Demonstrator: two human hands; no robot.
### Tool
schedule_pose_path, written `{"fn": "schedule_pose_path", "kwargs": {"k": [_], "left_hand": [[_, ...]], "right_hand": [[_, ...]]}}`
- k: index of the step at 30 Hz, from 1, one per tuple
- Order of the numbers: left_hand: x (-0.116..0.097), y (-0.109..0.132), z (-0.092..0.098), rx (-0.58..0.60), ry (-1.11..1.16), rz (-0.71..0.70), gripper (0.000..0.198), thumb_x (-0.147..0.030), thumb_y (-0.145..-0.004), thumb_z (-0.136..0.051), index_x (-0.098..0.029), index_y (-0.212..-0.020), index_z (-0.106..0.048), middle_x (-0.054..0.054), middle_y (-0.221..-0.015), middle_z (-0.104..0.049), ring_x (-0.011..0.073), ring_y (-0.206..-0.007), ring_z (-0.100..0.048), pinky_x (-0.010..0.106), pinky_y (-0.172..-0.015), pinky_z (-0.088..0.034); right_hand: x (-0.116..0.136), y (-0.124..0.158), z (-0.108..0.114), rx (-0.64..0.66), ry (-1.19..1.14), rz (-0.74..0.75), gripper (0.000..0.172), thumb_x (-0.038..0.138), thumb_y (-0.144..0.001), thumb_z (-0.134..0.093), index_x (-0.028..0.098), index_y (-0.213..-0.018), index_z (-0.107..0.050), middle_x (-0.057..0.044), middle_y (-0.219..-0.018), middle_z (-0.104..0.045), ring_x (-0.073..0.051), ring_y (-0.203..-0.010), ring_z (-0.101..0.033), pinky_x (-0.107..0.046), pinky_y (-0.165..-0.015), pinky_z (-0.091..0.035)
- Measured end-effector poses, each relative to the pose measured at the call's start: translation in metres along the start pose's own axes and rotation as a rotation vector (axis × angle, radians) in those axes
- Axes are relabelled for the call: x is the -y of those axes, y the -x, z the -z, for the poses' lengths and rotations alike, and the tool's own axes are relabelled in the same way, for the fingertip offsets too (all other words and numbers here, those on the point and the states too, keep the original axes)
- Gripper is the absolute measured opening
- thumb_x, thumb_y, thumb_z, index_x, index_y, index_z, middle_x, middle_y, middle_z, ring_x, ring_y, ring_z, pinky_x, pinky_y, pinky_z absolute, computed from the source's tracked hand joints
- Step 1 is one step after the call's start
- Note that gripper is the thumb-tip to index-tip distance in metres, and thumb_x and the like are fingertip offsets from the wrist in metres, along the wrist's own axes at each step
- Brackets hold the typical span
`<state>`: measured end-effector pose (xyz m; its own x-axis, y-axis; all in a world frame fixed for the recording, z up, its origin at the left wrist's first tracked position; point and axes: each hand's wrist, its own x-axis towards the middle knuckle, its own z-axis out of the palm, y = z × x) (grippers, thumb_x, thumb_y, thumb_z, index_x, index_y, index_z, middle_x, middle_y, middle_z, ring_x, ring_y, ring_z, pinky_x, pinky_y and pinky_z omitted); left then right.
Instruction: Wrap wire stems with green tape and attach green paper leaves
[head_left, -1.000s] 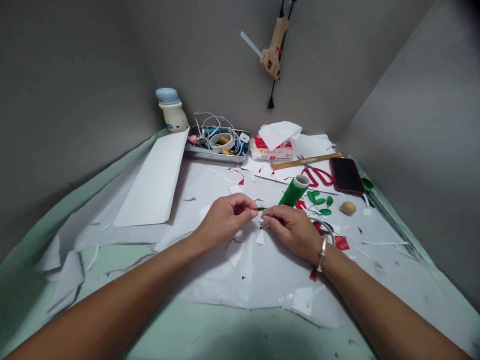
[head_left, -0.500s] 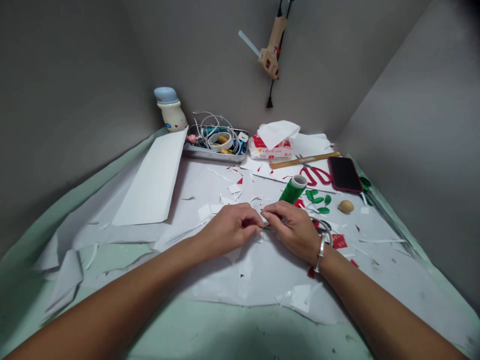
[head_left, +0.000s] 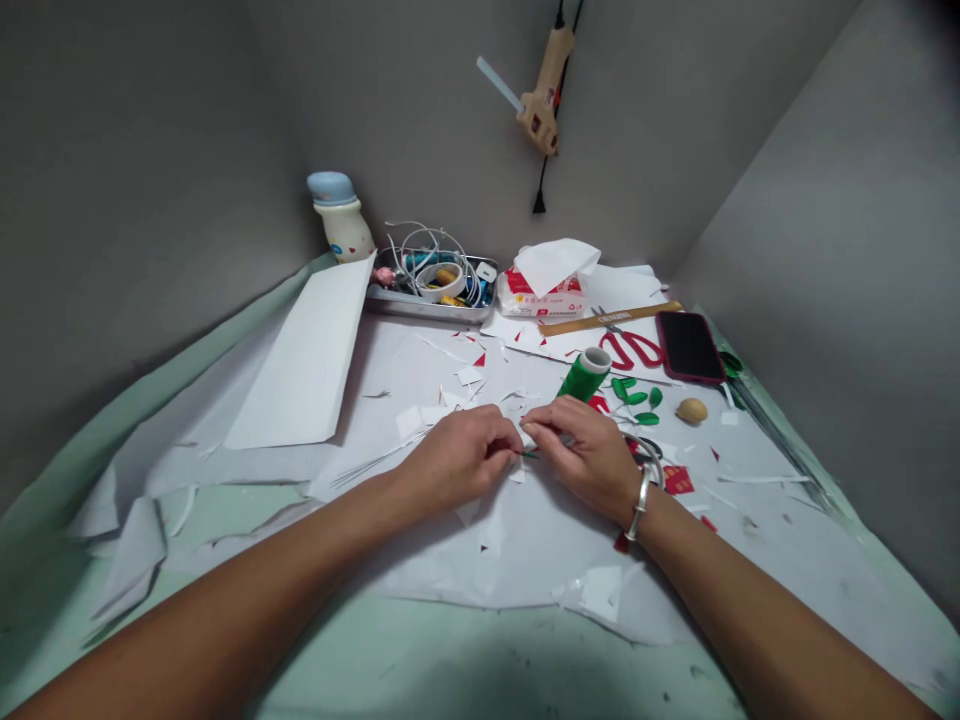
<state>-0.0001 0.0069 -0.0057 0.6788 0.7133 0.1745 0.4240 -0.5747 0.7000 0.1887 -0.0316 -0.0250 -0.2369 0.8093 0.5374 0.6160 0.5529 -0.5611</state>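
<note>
My left hand [head_left: 463, 458] and my right hand [head_left: 587, 455] meet at the middle of the table, fingers pinched together. Between their fingertips runs a thin green strip [head_left: 529, 455], held at both ends. A silver bangle [head_left: 640, 502] sits on my right wrist. Just beyond my right hand stands a green roll of tape [head_left: 585, 376]. White paper sheets [head_left: 525, 540] with cut scraps lie under both hands.
At the back are a metal tray [head_left: 427, 302] of cables and tape, a tissue pack [head_left: 541, 290], a small bottle [head_left: 341, 216], a ruler [head_left: 607, 320], red scissors [head_left: 634, 350], a phone [head_left: 688, 347]. Green leaf cutouts [head_left: 637, 400] lie right. A glue gun [head_left: 541, 95] hangs on the wall.
Both hands have drawn a little nearer to me and closer together, still pinching the green strip. Nothing else on the table has moved.
</note>
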Motion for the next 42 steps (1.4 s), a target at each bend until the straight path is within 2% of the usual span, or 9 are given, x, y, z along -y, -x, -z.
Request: {"fn": "schedule_pose_path", "kwargs": {"k": [5, 11, 15, 19, 24, 28, 32, 36, 42], "left_hand": [[-0.005, -0.002, 0.005, -0.065, 0.212, 0.102, 0.010, -0.019, -0.081, -0.059, -0.018, -0.083, -0.069, 0.002, -0.081, -0.066, 0.0128, -0.071, -0.058, 0.026, -0.067, -0.046], [0.000, -0.004, 0.006, -0.269, 0.078, 0.193, 0.010, -0.019, -0.081, -0.058, -0.017, -0.081, -0.067, 0.002, -0.078, -0.066, 0.0141, -0.070, -0.057, 0.027, -0.066, -0.045], [0.002, -0.001, 0.000, -0.125, -0.080, 0.073, 0.012, -0.014, -0.079, -0.057, -0.018, -0.077, -0.068, 0.003, -0.077, -0.064, 0.0156, -0.072, -0.057, 0.029, -0.069, -0.044], [-0.002, 0.001, -0.001, -0.029, 0.012, 0.022, 0.013, -0.014, -0.079, -0.059, -0.019, -0.081, -0.070, 0.003, -0.080, -0.065, 0.0153, -0.075, -0.060, 0.028, -0.070, -0.046], [-0.005, -0.003, 0.006, -0.137, 0.221, 0.148, 0.011, -0.023, -0.080, -0.060, -0.018, -0.083, -0.070, 0.003, -0.081, -0.069, 0.0141, -0.071, -0.060, 0.027, -0.067, -0.047], [-0.001, -0.004, 0.007, -0.257, 0.114, 0.220, 0.011, -0.022, -0.080, -0.059, -0.017, -0.082, -0.069, 0.003, -0.080, -0.069, 0.0145, -0.071, -0.060, 0.028, -0.068, -0.047], [0.001, -0.002, 0.002, -0.128, -0.063, 0.120, 0.013, -0.014, -0.079, -0.058, -0.018, -0.081, -0.070, 0.003, -0.081, -0.067, 0.0152, -0.073, -0.059, 0.029, -0.070, -0.045], [-0.003, -0.001, 0.001, -0.017, 0.042, 0.051, 0.012, -0.015, -0.079, -0.059, -0.019, -0.082, -0.071, 0.003, -0.082, -0.067, 0.0150, -0.075, -0.060, 0.028, -0.070, -0.046], [-0.002, -0.004, 0.007, -0.169, 0.183, 0.205, 0.010, -0.023, -0.081, -0.060, -0.018, -0.083, -0.069, 0.002, -0.079, -0.069, 0.0141, -0.069, -0.059, 0.027, -0.065, -0.046]], "right_hand": [[-0.012, -0.003, 0.000, 0.014, -0.066, -0.099, 0.013, 0.018, -0.092, -0.055, 0.019, -0.087, -0.068, -0.002, -0.082, -0.068, -0.014, -0.078, -0.059, -0.027, -0.073, -0.045], [-0.002, 0.001, -0.005, 0.122, 0.156, 0.133, 0.016, 0.018, -0.091, -0.053, 0.017, -0.090, -0.068, -0.004, -0.074, -0.062, -0.018, -0.073, -0.053, -0.030, -0.069, -0.043], [0.002, 0.001, -0.003, 0.045, 0.174, 0.159, 0.015, 0.019, -0.092, -0.052, 0.017, -0.090, -0.067, -0.004, -0.074, -0.062, -0.017, -0.072, -0.052, -0.030, -0.068, -0.042], [-0.005, -0.001, 0.000, -0.015, 0.058, 0.038, 0.013, 0.018, -0.092, -0.054, 0.019, -0.087, -0.065, -0.002, -0.076, -0.065, -0.016, -0.073, -0.054, -0.029, -0.071, -0.042], [-0.008, 0.000, -0.002, 0.017, 0.035, -0.004, 0.013, 0.017, -0.092, -0.055, 0.019, -0.087, -0.067, -0.002, -0.078, -0.066, -0.015, -0.075, -0.056, -0.027, -0.072, -0.043], [-0.001, 0.002, -0.003, 0.100, 0.129, 0.116, 0.014, 0.019, -0.091, -0.054, 0.018, -0.088, -0.067, -0.003, -0.073, -0.062, -0.016, -0.072, -0.053, -0.029, -0.069, -0.042], [0.001, 0.001, -0.002, 0.050, 0.136, 0.145, 0.015, 0.020, -0.092, -0.053, 0.018, -0.089, -0.067, -0.003, -0.073, -0.063, -0.017, -0.071, -0.052, -0.030, -0.069, -0.042], [-0.006, -0.002, 0.001, -0.004, 0.025, 0.011, 0.013, 0.018, -0.092, -0.055, 0.020, -0.086, -0.067, -0.002, -0.077, -0.066, -0.015, -0.074, -0.056, -0.028, -0.072, -0.043], [-0.006, 0.000, -0.002, 0.078, 0.059, 0.021, 0.013, 0.018, -0.090, -0.055, 0.020, -0.089, -0.068, -0.002, -0.076, -0.066, -0.016, -0.075, -0.056, -0.029, -0.071, -0.044]]}}
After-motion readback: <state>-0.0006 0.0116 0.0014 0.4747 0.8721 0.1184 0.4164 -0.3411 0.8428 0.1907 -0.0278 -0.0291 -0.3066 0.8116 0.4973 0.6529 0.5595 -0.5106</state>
